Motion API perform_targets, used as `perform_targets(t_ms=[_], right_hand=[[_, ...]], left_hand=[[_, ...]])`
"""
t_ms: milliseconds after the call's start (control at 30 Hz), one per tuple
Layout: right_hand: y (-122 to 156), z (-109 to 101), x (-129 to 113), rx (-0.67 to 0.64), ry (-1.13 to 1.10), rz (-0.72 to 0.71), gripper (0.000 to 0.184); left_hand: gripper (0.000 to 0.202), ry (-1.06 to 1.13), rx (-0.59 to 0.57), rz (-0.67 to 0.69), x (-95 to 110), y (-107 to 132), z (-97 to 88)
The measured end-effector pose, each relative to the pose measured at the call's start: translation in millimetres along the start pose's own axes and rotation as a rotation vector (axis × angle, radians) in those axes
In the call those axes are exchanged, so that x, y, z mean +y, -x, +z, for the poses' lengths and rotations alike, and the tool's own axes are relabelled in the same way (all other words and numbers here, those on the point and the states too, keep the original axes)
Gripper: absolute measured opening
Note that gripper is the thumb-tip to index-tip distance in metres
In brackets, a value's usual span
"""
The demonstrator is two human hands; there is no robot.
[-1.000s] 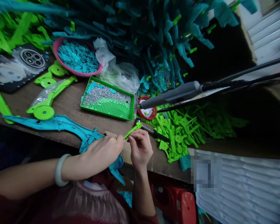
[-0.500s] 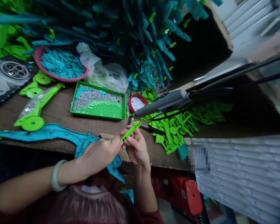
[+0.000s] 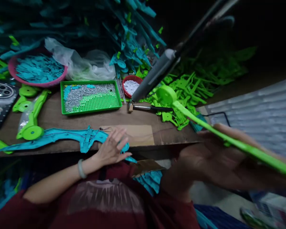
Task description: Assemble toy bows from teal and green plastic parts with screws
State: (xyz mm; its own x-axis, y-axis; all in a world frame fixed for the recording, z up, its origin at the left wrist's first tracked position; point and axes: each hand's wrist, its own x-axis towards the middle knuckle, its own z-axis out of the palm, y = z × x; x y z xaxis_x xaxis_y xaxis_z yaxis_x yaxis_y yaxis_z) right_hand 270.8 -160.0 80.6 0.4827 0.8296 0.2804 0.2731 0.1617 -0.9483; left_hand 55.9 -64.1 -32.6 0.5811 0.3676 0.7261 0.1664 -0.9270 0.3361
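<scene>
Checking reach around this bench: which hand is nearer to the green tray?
Left. The left hand is in front of the green tray, near its right end; the right hand is much farther right, holding a long green piece.

With the tray (image 3: 101, 101) on the table (image 3: 143, 117) as clock centre and 12 o'clock directed away from the wearer, the bag (image 3: 72, 60) lies at 12, directly behind; the bowl (image 3: 41, 84) at 10; the phone (image 3: 1, 101) at 9; the shell part (image 3: 64, 134) at 7, along the table's front edge. The left hand (image 3: 112, 146) is over its end at 5. The cardboard (image 3: 143, 132) lies at 4, the hammer (image 3: 150, 108) at 3, the basket (image 3: 134, 78) between 2 and 3. At 4, farther out, the right hand (image 3: 216, 162) holds the lever (image 3: 219, 132).
</scene>
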Motion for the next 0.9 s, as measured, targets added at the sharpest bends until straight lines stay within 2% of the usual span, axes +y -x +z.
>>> perform_targets(t_ms=[100, 200, 267, 333, 367, 467, 567, 633, 767, 900], right_hand=[[-9, 5, -2, 0.111, -0.138, 0.066, 0.018], [-29, 9, -8, 0.209, -0.291, 0.123, 0.017], [-43, 7, -7, 0.275, -0.394, 0.157, 0.016], [-55, 3, 3, 0.348, -0.469, 0.179, 0.016], [-59, 2, 12, 0.374, -0.478, 0.196, 0.018], [-58, 4, 52, 0.331, -0.409, 0.367, 0.025], [-45, 16, 89, 0.189, -0.376, 0.604, 0.028], [-38, 22, 102, 0.129, -0.390, 0.673, 0.030], [-38, 23, 105, 0.058, -0.381, 0.726, 0.031], [-43, 20, 105, 0.009, -0.378, 0.756, 0.031]], left_hand=[[0.090, -0.094, 0.065, -0.041, -15, -19, 3.6], [0.097, -0.035, 0.130, -0.072, -9, -47, 1.3], [0.081, 0.192, 0.048, -0.094, 5, -60, -1.1], [0.049, 0.407, -0.040, -0.185, 19, -64, -5.9], [0.034, 0.452, -0.046, -0.248, 24, -62, -9.7], [0.008, 0.323, -0.029, -0.353, 30, -48, -23.4], [0.009, 0.101, -0.146, -0.270, 27, -35, -33.3], [0.010, -0.008, -0.232, -0.206, 23, -30, -36.3], [0.007, -0.102, -0.314, -0.079, 10, -25, -37.0], [0.008, -0.069, -0.358, 0.077, -11, -21, -32.5]])
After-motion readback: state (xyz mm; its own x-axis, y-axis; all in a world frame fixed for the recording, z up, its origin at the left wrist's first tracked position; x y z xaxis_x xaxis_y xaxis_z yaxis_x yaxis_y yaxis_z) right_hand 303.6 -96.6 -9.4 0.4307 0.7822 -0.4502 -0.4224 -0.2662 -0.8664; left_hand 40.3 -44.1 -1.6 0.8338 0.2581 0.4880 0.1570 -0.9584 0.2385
